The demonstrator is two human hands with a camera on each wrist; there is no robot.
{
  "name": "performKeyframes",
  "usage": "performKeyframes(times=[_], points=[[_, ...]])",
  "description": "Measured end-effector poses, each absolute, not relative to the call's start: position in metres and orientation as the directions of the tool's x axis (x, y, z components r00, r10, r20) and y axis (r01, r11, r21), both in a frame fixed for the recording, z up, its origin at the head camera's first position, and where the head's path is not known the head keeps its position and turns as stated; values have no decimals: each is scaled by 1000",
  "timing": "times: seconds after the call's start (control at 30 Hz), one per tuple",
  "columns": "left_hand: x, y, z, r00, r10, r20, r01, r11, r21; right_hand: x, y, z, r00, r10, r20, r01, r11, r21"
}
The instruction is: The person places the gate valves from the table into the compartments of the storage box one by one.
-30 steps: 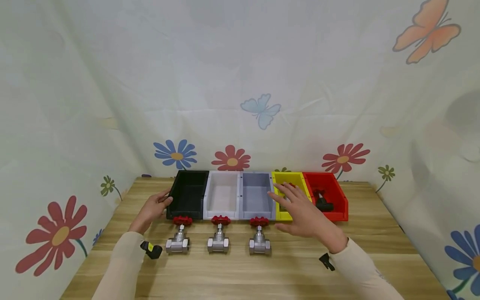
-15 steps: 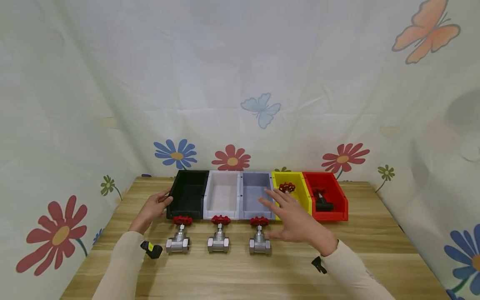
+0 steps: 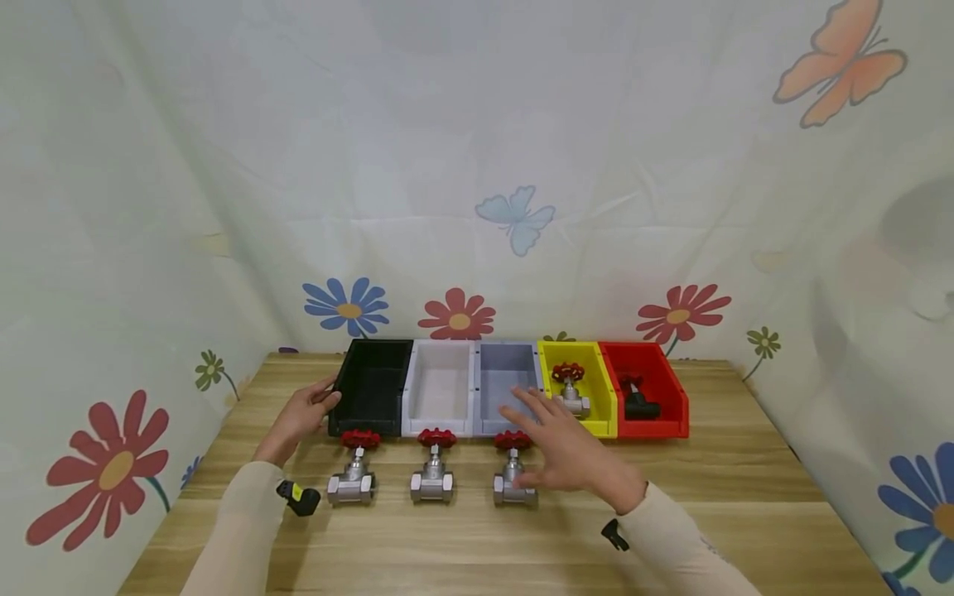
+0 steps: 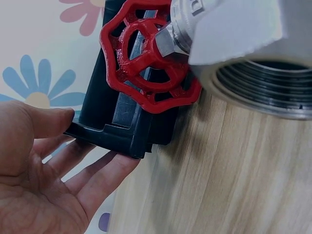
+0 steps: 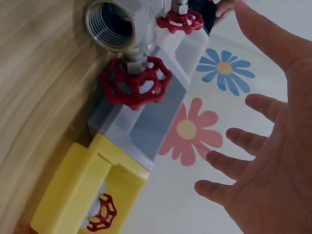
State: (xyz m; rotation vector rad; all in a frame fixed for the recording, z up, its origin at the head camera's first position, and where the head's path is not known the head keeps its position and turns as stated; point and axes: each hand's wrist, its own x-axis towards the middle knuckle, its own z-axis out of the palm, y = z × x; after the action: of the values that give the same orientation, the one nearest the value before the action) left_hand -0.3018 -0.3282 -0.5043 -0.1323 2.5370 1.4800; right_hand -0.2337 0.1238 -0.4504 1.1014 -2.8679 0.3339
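Note:
My left hand point(image 3: 301, 420) holds the left wall of the black bin point(image 3: 370, 389). In the left wrist view its thumb point(image 4: 56, 119) lies at the rim and the fingers pass along the outside. Spread fingers mark my right hand point(image 3: 570, 451), which hovers holding nothing near the right-hand gate valve point(image 3: 514, 480), in front of the grey-blue bin point(image 3: 495, 372). That valve has a red handwheel and a silver body. Two similar valves, a middle valve point(image 3: 432, 482) and a left valve point(image 3: 354, 482), lie on the table, handwheels towards the bins.
Between the black and grey-blue bins stands a white bin point(image 3: 441, 385). The yellow bin point(image 3: 604, 397) contains a red-wheeled valve point(image 3: 570, 393). At the right end, the red bin point(image 3: 674, 406) holds a black-bodied item point(image 3: 639, 406). A patterned curtain point(image 3: 417, 165) hangs behind the wooden table point(image 3: 417, 546).
My right hand has moved left and slightly towards me, from over the yellow bin to the right-hand valve, uncovering the valve in that bin. My left hand has stayed at the black bin.

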Motion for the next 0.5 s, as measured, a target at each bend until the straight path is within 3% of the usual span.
performKeyframes(times=[0.5], points=[[-300, -326, -502, -977, 25, -212, -172, 495, 851, -237, 111, -475, -779, -627, -1, -613, 762, -210]])
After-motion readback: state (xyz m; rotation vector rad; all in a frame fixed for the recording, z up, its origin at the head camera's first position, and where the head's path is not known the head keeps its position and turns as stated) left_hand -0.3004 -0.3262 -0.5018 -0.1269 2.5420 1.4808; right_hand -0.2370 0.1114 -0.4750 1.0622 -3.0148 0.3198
